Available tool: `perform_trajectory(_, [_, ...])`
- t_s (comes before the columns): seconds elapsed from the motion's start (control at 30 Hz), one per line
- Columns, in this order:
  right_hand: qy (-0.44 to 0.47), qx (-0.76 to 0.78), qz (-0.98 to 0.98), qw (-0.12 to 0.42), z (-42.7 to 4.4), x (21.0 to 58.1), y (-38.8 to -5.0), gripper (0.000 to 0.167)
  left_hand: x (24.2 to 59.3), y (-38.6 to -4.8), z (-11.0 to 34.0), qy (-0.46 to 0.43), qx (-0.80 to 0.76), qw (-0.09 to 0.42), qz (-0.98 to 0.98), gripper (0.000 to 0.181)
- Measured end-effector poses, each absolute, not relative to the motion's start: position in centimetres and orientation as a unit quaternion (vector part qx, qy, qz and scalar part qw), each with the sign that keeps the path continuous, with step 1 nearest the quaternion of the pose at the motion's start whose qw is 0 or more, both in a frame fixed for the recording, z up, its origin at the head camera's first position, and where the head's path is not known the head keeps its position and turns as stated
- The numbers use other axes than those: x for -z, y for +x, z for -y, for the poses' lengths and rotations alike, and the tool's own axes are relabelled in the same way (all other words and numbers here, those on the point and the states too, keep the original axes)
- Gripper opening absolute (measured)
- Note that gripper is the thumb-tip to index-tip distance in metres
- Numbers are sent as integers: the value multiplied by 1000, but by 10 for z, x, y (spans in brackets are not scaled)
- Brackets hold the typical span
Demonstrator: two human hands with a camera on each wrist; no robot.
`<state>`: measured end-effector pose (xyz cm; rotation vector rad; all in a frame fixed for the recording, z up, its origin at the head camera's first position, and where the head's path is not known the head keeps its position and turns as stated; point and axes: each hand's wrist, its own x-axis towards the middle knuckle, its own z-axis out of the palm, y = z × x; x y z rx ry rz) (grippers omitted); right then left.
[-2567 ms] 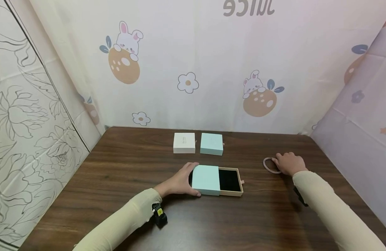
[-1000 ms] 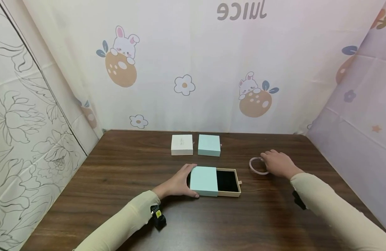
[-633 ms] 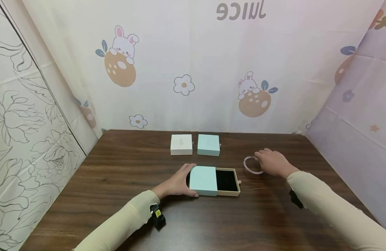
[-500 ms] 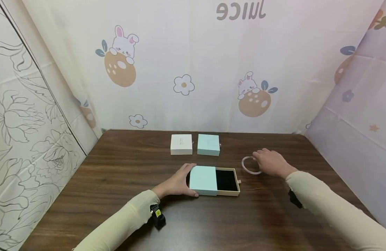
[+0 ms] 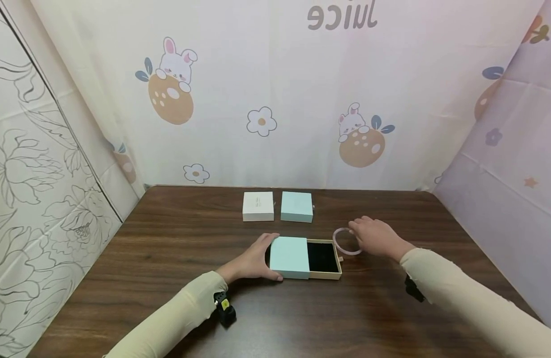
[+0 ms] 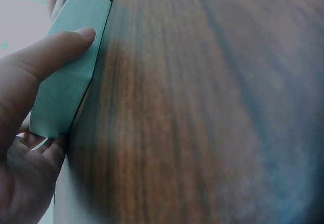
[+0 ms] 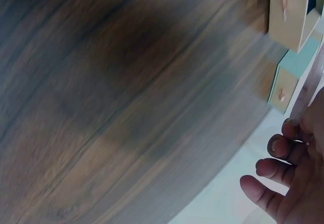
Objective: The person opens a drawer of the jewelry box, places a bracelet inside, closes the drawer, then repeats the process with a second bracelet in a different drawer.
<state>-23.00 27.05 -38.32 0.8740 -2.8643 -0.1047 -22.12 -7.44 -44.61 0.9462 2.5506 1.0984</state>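
My left hand [image 5: 255, 258] grips the left end of a light-blue drawer-style jewellery box [image 5: 290, 254], the thumb along its near side. In the left wrist view the thumb [image 6: 61, 52] presses the blue sleeve [image 6: 63, 92]. The cream drawer [image 5: 324, 275], lined in black, is pulled out to the right; a small ribbon tab [image 5: 340, 259] hangs on its end. My right hand [image 5: 375, 235] pinches a pale pink bangle [image 5: 334, 239], whose left edge overlaps the drawer's far right corner in the head view. The right wrist view shows the bangle [image 7: 309, 90] between thumb side and fingers, partly cut off.
Behind stand a white box [image 5: 258, 206] and a second light-blue box [image 5: 296, 207], both shut. The dark wooden table [image 5: 190, 223] ends at a printed curtain [image 5: 298, 149] at the back. A black wrist camera [image 5: 225, 311] sits below the left cuff.
My right hand has carried the bangle leftward from the table's right side to the drawer's end. The left hand stays on the box, and the boxes have not moved on the table.
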Motion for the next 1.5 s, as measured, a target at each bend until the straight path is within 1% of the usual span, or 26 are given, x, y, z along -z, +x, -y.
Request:
perform_trajectory(0.17, [295,32,953,65,-258,385,-226,8,447,-222,75,322,-373,100,-864,107])
perform_trajectory(0.53, [308,15,949,60,-239,388,-220,11,446,-221,75,320,-375,102,-864,106])
perform_trajectory(0.7, [306,18,950,53,-234,390,-219,13,446,-222,75,320,-375,102,-864,107])
perform_trajectory(0.87, [305,17,951,44,-228,393,-219,11,447,-222,75,320,-373,101,-865,107])
perform_trajectory(1.1, [316,25,946,61,-223,399,-220,12,447,-221,75,327,-382,93,-859,107])
perform_trajectory(1.5, [319,36,946,47,-218,401,-221,9,447,-222,75,320,-374,99,-865,107])
